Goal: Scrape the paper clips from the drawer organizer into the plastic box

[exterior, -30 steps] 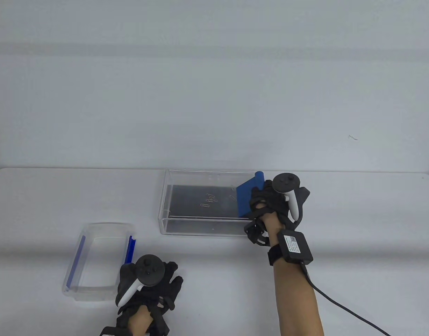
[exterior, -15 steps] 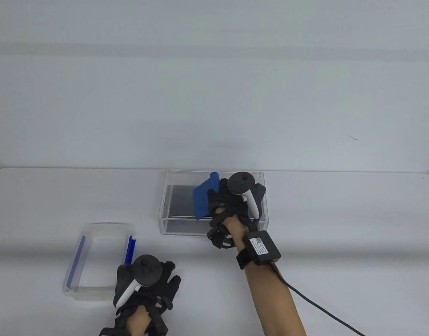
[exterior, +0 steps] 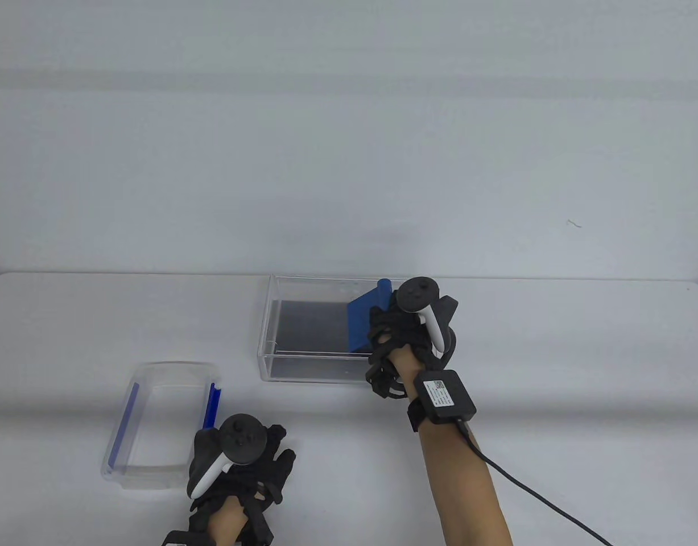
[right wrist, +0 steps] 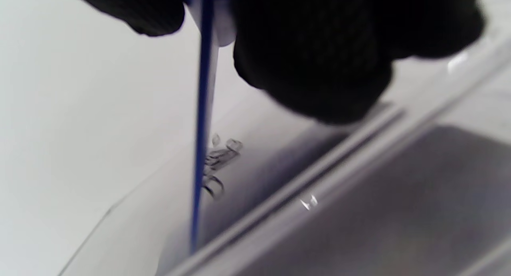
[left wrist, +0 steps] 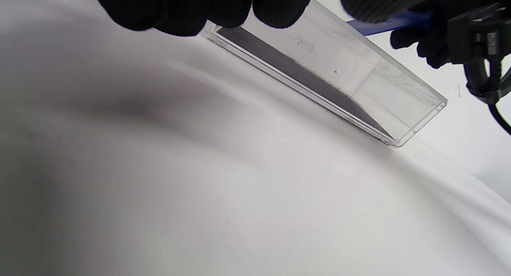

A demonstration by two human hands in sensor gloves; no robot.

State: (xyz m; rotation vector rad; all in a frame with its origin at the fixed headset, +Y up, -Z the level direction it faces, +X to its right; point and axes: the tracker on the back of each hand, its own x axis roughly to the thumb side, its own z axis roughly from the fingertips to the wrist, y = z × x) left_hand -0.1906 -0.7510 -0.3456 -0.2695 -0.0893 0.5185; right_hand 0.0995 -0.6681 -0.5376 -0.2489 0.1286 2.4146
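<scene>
Blue scraper [exterior: 364, 324] gripped by right hand [exterior: 403, 335] inside drawer organizer [exterior: 269, 341], left hand [exterior: 240, 466] spread flat beside plastic box [exterior: 121, 455].

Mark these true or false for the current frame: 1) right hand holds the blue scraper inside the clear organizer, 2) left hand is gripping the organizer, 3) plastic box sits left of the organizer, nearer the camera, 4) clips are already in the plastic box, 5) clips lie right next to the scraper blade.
1) True. The right hand holds the blue scraper inside the clear organizer.
2) False. The left hand rests on the table by the plastic box, apart from the organizer.
3) True. The plastic box lies to the organizer's left and nearer the camera.
4) False. No clips show in the plastic box.
5) True. In the right wrist view the paper clips lie beside the blade.
</scene>
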